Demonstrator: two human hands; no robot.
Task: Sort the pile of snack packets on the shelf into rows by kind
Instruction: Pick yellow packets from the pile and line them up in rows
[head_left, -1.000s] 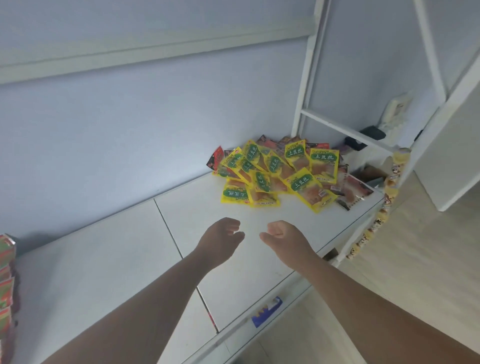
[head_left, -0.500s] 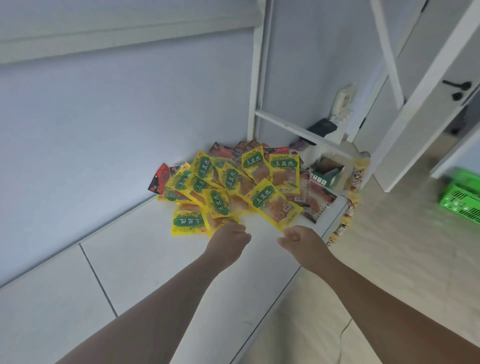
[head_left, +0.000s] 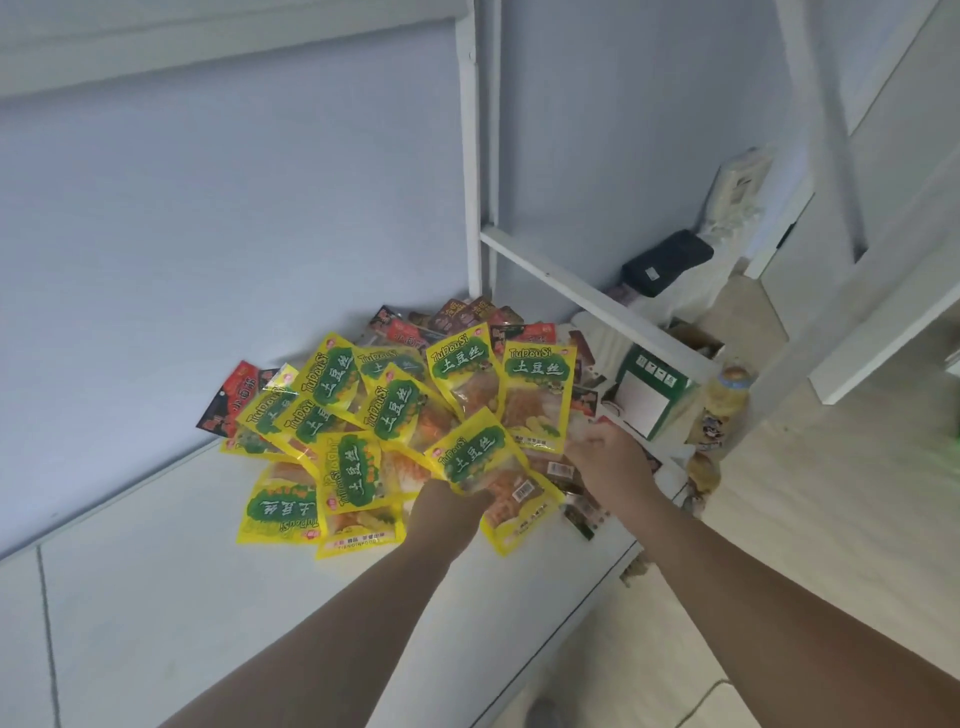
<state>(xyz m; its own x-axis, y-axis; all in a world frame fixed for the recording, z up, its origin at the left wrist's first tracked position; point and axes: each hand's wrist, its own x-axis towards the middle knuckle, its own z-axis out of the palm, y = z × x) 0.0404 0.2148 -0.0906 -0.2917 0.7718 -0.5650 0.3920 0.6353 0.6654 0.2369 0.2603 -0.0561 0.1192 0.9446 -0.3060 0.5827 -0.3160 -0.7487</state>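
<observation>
A pile of snack packets lies at the right end of the white shelf (head_left: 156, 571). Most are yellow packets with green labels (head_left: 337, 379); red and dark packets (head_left: 228, 400) show at the back and left edge. My left hand (head_left: 447, 514) is at the pile's front, its fingertips hidden under a front yellow packet (head_left: 475, 454) that it grips by the lower edge. My right hand (head_left: 608, 462) is at the pile's right side with fingers curled beside another yellow packet (head_left: 540, 395); whether it holds anything is unclear.
A white frame post and slanted bar (head_left: 597, 306) rise behind the pile. Beyond the shelf's right end sit a green and white box (head_left: 649, 400) and a black object (head_left: 667, 262). A strip of small packets (head_left: 722, 410) hangs there. Pale floor lies right.
Both hands have moved forward from the bare shelf into the pile. The left hand has taken hold of a front yellow packet, and the view has come closer.
</observation>
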